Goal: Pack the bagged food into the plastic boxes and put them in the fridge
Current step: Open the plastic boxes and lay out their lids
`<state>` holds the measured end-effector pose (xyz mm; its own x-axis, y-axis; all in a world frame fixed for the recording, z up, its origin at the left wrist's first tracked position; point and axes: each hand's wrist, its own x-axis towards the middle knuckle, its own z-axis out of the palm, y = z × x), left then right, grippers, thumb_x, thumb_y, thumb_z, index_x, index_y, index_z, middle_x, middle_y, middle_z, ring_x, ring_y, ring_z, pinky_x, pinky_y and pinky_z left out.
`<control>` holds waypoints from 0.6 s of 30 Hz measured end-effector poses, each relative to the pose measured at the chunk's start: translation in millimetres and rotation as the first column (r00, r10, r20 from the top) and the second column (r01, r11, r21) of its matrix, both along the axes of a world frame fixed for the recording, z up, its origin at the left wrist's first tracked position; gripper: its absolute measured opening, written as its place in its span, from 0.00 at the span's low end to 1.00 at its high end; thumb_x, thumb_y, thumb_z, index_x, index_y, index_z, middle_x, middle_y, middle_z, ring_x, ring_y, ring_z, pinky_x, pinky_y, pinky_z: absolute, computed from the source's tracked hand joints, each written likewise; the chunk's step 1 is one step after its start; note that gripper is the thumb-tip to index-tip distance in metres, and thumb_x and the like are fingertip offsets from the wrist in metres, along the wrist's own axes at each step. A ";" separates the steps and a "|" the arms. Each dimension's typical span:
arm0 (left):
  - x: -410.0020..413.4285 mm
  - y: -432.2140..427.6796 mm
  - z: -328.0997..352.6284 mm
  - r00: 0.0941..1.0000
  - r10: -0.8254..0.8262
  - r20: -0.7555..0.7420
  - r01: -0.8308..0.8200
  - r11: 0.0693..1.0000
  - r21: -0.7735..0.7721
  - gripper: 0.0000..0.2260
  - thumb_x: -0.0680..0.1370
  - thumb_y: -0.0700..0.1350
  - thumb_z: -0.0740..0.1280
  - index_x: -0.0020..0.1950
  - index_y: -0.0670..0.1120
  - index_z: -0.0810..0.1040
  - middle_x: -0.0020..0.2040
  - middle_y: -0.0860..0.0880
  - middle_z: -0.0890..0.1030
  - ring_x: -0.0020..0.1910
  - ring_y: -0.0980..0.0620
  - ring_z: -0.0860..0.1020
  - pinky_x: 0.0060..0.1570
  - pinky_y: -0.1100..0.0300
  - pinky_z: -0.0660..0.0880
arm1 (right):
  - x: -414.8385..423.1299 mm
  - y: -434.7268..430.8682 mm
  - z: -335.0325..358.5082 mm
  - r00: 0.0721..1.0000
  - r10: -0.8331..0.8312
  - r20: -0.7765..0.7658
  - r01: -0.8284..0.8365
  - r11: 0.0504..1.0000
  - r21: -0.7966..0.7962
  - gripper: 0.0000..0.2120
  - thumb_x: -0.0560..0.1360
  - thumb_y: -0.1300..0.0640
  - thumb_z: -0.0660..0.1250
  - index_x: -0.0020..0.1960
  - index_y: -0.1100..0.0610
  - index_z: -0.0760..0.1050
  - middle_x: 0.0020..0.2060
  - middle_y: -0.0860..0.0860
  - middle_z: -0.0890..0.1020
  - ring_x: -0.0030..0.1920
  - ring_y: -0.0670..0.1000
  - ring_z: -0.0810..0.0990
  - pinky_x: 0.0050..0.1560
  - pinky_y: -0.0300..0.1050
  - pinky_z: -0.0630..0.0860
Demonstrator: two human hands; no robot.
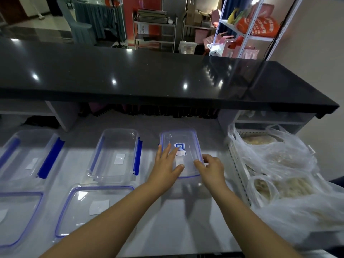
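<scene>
The lidded box [187, 137] sits on the counter [149, 125] straight ahead of the person, its long axis running away from them. The left hand [166, 164] lies flat on the lid, fingers straight and pressing down. The right hand [212, 168] curls over the box's right edge, thumb on the lid and fingers round the rim, probably working the clip there.

To the left stand two open boxes, the nearer one [113, 155] with its loose lid [93, 207] lying in front of it. The bagged food [275, 161] is heaped to the right, just beside the lidded box. It is nearer to the right hand, so that hand looks best placed to reach it.
</scene>
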<state>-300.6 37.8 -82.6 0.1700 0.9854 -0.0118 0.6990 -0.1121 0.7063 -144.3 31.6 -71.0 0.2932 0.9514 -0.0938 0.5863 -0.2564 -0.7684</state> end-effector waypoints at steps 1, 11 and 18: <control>-2.4 0.1 2.1 1.000 0.007 0.024 -0.007 1.000 0.008 0.29 0.78 0.52 0.62 0.76 0.52 0.52 0.77 0.54 0.47 0.75 0.53 0.37 0.72 0.54 0.46 | -3.8 -0.6 3.3 1.000 -0.006 -0.005 0.006 1.000 0.017 0.13 0.74 0.51 0.66 0.57 0.54 0.76 0.54 0.53 0.75 0.56 0.56 0.74 0.58 0.56 0.74; -46.4 -46.7 45.7 0.890 0.216 0.403 -0.353 0.883 0.308 0.28 0.75 0.40 0.68 0.72 0.50 0.62 0.70 0.50 0.64 0.68 0.51 0.63 0.67 0.47 0.66 | -7.7 -40.3 72.5 0.848 0.150 -0.509 -0.064 0.981 0.182 0.04 0.76 0.63 0.63 0.49 0.56 0.73 0.33 0.51 0.83 0.28 0.44 0.75 0.32 0.34 0.72; -77.7 -92.7 40.4 0.970 0.155 0.189 -0.218 0.898 0.383 0.31 0.72 0.42 0.71 0.72 0.52 0.62 0.67 0.52 0.68 0.66 0.54 0.63 0.65 0.56 0.63 | 9.2 -88.1 78.0 0.879 0.341 -0.334 -0.314 0.940 0.133 0.13 0.73 0.68 0.67 0.40 0.50 0.77 0.36 0.49 0.82 0.41 0.49 0.81 0.45 0.38 0.77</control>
